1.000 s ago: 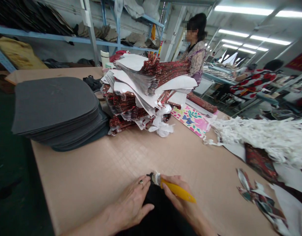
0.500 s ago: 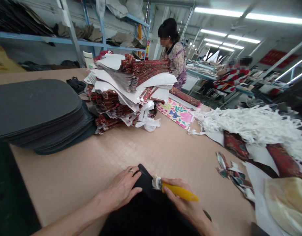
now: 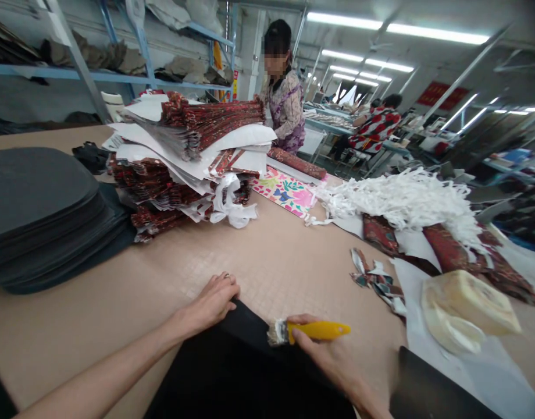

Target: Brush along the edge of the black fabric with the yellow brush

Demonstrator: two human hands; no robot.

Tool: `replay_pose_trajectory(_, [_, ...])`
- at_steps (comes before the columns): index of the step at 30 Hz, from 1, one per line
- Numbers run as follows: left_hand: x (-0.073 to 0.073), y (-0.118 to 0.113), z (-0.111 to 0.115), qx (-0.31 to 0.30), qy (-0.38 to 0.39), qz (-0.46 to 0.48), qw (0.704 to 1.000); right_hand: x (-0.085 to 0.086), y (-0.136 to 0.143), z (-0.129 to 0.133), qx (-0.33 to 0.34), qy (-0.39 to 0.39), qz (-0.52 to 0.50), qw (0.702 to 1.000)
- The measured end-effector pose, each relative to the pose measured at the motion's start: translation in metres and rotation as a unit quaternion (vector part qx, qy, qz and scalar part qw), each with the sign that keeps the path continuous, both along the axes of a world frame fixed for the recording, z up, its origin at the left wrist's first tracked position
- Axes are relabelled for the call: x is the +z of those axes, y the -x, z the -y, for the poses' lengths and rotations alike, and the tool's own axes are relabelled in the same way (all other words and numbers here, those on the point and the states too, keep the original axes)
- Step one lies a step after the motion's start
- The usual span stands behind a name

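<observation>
A black sheet (image 3: 224, 366) lies in front of me, its near part dark and its far corner reaching onto the tan tabletop. My left hand (image 3: 216, 295), with a ring on one finger, is closed on that far corner, fingers curled over it. In my right hand (image 3: 322, 346) is a paintbrush (image 3: 326, 330) with a yellow handle. White paste coats its bristles, which touch the sheet's right edge.
Dark rounded panels (image 3: 36, 192) are stacked at left. Beyond stand bundled red patterned pieces (image 3: 224, 119). White strips (image 3: 402, 198), fabric scraps (image 3: 376, 279) and a cream plastic container (image 3: 472, 308) lie at right. A person (image 3: 287, 107) stands behind the table.
My left hand has gone from resting spread on the sheet's corner to gripping it. The brush stays at the sheet's edge, its handle now more level. My view has swung right.
</observation>
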State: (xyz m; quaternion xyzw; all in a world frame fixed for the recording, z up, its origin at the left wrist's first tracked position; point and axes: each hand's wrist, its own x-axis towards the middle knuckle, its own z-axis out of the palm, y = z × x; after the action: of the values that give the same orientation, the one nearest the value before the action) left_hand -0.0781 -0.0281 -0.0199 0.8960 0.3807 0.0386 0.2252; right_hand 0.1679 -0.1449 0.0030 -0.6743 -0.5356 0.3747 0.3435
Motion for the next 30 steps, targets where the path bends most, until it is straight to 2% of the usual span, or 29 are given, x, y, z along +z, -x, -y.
replay_pose_trajectory(3, [0.004, 0.001, -0.002, 0.0, 0.012, 0.003, 1.0, -0.014, -0.043, 0.019, -0.022, 0.021, 0.01, 0.999])
replay_pose_trajectory(6, [0.006, 0.002, -0.006, 0.001, 0.028, 0.01, 1.0, -0.023, -0.1, 0.051, -0.132, -0.008, 0.043, 0.99])
replay_pose_trajectory(8, [0.006, 0.003, -0.01, 0.005, 0.041, 0.012, 0.999, -0.019, -0.124, 0.066, -0.194, -0.024, 0.076, 0.978])
replay_pose_trajectory(10, [0.004, 0.003, -0.016, 0.01, 0.056, 0.011, 0.998, -0.008, -0.129, 0.071, -0.222, -0.028, 0.1, 0.969])
replay_pose_trajectory(14, [0.005, 0.006, -0.023, 0.023, 0.097, 0.022, 0.995, 0.018, -0.095, 0.055, -0.224, -0.016, 0.11, 0.968])
replay_pose_trajectory(17, [0.004, 0.016, -0.025, 0.055, 0.129, 0.044, 0.989, 0.027, -0.054, 0.033, -0.19, -0.022, 0.071, 0.979])
replay_pose_trajectory(22, [-0.01, 0.033, -0.03, 0.114, 0.171, 0.078, 0.976, 0.011, 0.03, -0.016, -0.089, -0.025, -0.023, 0.995])
replay_pose_trajectory(26, [-0.02, 0.033, -0.033, 0.141, 0.191, 0.101, 0.966, -0.003, 0.089, -0.057, 0.006, -0.028, -0.135, 0.99])
replay_pose_trajectory(28, [-0.022, 0.031, -0.033, 0.148, 0.2, 0.109, 0.962, -0.007, 0.095, -0.064, 0.028, -0.018, -0.149, 0.988])
replay_pose_trajectory(30, [-0.021, 0.03, -0.032, 0.156, 0.204, 0.119, 0.959, -0.01, 0.079, -0.055, 0.024, -0.024, -0.118, 0.992])
